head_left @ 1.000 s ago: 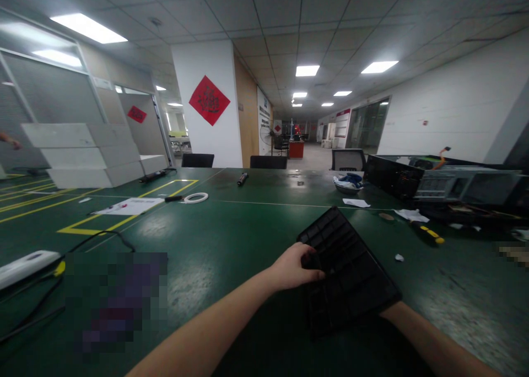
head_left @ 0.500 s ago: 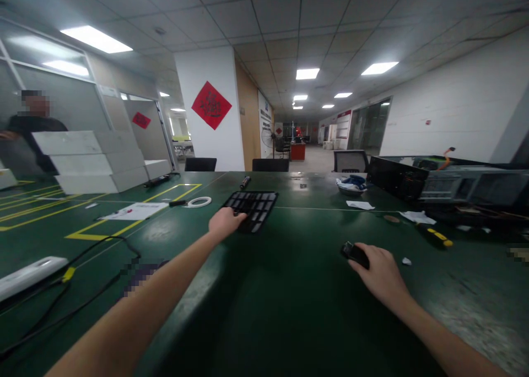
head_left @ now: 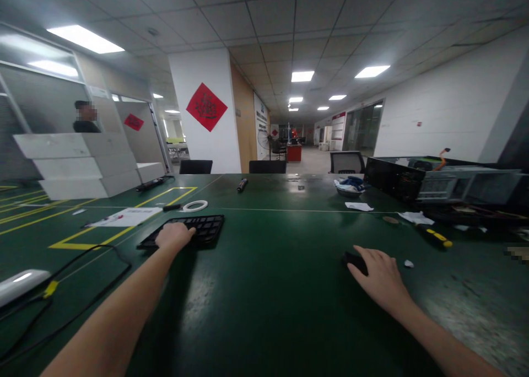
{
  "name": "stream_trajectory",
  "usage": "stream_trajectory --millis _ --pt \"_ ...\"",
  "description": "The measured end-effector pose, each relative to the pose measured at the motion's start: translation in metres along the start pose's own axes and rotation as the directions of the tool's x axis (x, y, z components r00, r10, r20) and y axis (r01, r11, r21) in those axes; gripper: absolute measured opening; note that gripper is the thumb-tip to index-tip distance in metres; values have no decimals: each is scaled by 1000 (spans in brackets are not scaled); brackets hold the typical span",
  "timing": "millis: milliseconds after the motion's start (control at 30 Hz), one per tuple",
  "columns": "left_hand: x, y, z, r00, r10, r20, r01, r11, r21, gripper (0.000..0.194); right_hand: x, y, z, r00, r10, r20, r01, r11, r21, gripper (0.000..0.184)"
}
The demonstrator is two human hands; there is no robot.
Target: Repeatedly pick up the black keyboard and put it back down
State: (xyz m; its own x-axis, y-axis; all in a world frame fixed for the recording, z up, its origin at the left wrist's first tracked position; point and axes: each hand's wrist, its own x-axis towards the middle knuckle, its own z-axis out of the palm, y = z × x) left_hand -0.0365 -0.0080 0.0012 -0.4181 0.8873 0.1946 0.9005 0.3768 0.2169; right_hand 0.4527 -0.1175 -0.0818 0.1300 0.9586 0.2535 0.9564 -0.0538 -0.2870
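My left hand (head_left: pixel 174 236) is closed, thumb stretched along the top, on a flat black panel (head_left: pixel 210 229) with a grid of rectangular cells. The panel lies on or just above the green table, left of the middle, and the hand covers part of it. On the right, my right hand (head_left: pixel 378 269) is curled round a small black object (head_left: pixel 356 262). Its front end shows past the thumb and fingers, low at the table surface; its kind is unclear.
An opened computer case (head_left: pixel 397 179) stands at the right, with a yellow-black screwdriver (head_left: pixel 438 238) before it. A bowl with cloth (head_left: pixel 350 186) is farther back. White tape (head_left: pixel 195 206), a paper sheet (head_left: pixel 128 217) and a cable (head_left: pixel 93 297) lie left. A person (head_left: pixel 86 118) is behind white boxes (head_left: pixel 68 168).
My left hand has moved left and nearer with the grid panel, which has turned from slanted to crosswise. My right hand has shifted slightly down with the black object. The person has moved right.
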Motion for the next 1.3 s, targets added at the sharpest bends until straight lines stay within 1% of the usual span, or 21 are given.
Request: stream_trajectory --millis 100,167,233,267,333,433,533,600,700,767,833,900,933,967,1000,1033,1067,1100,1167,1267,1300 --pt "-15 19 -6 996 84 -1 -84 994 64 36 1 1 0 1000 4 19 -4 1000 13 61" --pt "-36 32 -5 979 203 23 -204 978 34 37 1 0 -1 1000 -2 18 2 1000 17 60" --pt "-65 40 1 919 389 63 -387 921 -41 41 0 -2 -2 1000 -10 8 10 1000 18 58" --pt "-81 43 5 870 486 81 -478 873 -98 43 0 -3 -2 1000 -13 2 13 1000 19 58" --pt "-113 44 14 773 621 128 -586 778 -227 50 0 -3 -2 1000 -16 10 16 999 32 59" --pt "-146 43 22 687 704 182 -614 696 -373 55 0 0 -1 999 -16 42 13 998 62 60" --pt "-157 43 21 655 731 191 -619 664 -418 52 1 5 3 999 -28 38 25 997 73 60" --pt "-155 41 19 664 729 167 -640 669 -378 47 2 7 6 999 -38 23 36 997 70 60" --pt "-148 35 18 727 673 132 -646 737 -200 33 2 7 6 999 -32 20 30 997 65 60" --pt "-145 30 20 752 642 148 -633 766 -111 25 1 4 4 999 -29 27 27 997 67 60" --pt "-145 26 23 746 644 170 -635 764 -115 23 0 2 1 999 -30 32 28 997 74 59" --pt "-144 27 24 741 650 166 -613 757 -226 19 -1 -1 -1 999 -24 32 22 997 75 59" --pt "-142 29 23 765 625 158 -557 764 -325 16 -1 -1 -2 999 -19 35 17 997 75 59" --pt "-139 32 21 817 556 153 -440 773 -457 12 -1 -2 -3 999 -14 40 11 997 75 59" --pt "-133 35 17 876 453 165 -278 755 -594 10 -1 -2 -4 999 -11 47 7 997 77 59" --pt "-125 38 11 925 328 193 -102 702 -705 8 -2 -3 -5 998 -8 58 3 996 84 60" --pt "-115 40 5 953 201 228 54 627 -777 7 -2 -4 -6 998 -4 70 -2 996 93 60" --pt "-103 41 -3 963 92 255 164 553 -817 8 -3 -5 -8 997 -5 79 -3 995 97 61" --pt "-76 39 -18 968 -26 249 231 486 -843 13 -3 -7 -9 997 -5 72 -1 997 82 59" --pt "-39 25 -32 969 -149 198 246 473 -846 19 -3 -9 -9 999 -14 43 12 998 57 57" --pt "-28 18 -33 969 -182 169 239 501 -832 18 -3 -8 -8 999 -18 41 16 998 62 57"
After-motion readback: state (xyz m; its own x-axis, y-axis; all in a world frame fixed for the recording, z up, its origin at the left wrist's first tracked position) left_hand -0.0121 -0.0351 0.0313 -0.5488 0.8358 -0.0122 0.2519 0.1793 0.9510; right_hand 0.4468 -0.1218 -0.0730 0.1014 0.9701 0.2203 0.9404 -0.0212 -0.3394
